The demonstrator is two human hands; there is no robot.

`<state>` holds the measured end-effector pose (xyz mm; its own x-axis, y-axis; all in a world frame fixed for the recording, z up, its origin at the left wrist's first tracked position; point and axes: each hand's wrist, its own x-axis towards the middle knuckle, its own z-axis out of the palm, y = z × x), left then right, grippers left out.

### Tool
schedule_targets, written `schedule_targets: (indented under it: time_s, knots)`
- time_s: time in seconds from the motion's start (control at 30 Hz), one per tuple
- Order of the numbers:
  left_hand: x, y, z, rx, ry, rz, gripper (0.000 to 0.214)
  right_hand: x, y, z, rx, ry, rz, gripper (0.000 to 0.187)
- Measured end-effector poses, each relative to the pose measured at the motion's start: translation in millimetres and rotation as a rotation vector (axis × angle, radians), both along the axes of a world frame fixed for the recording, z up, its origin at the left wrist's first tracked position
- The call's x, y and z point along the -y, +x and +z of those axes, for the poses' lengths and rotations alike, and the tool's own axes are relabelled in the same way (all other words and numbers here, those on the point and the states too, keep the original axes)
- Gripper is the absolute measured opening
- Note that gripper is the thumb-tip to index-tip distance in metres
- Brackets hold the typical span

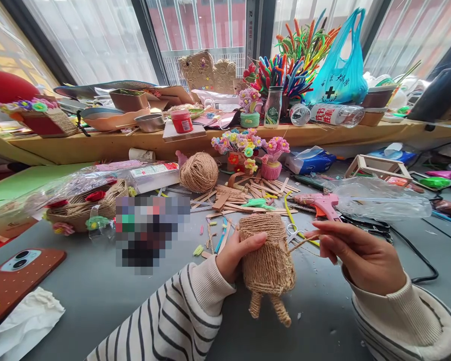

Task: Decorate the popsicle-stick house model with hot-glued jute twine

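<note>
My left hand (237, 253) grips a twine-wrapped figure (268, 263) from its left side, thumb across the front. The figure has a rounded rectangular body and two short twine legs at the bottom. A loose end of twine (302, 244) runs from its right side to my right hand (361, 253), which pinches it between thumb and forefinger. Beyond my right hand lies a pink hot glue gun (321, 203). White-handled scissors (293, 231) rest just behind the figure. A ball of twine (199, 172) sits farther back.
Popsicle sticks (248, 195) are scattered behind the figure. At left are a brown phone (30, 276), a crumpled tissue (30, 321) and a twine basket (86, 205) in plastic. Pipe-cleaner flowers (240, 145) stand near the crowded shelf (135, 145). A black cable (417, 255) curves at right.
</note>
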<state>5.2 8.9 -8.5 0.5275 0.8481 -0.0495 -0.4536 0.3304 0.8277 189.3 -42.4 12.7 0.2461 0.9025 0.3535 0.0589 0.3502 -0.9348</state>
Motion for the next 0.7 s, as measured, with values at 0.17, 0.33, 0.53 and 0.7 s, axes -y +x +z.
schedule_targets:
  time_s: [0.17,0.33,0.53,0.7]
  knots:
    - [-0.4,-0.5,0.3,0.001,-0.003,-0.005,0.045,-0.9,1.2,-0.6,0.031,0.013,-0.04,0.017]
    - [-1.2,-0.6,0.2,-0.009,0.006,-0.003,0.047,-4.2,6.7,-2.8,0.073,0.001,0.002,0.023]
    - [-1.4,-0.5,0.1,-0.024,-0.004,0.018,0.048,-0.9,-1.6,0.5,-0.111,0.018,0.075,0.013]
    - [-1.6,-0.4,-0.8,-0.012,0.012,0.038,0.045,3.4,-8.7,0.8,-0.1,-0.024,0.053,0.021]
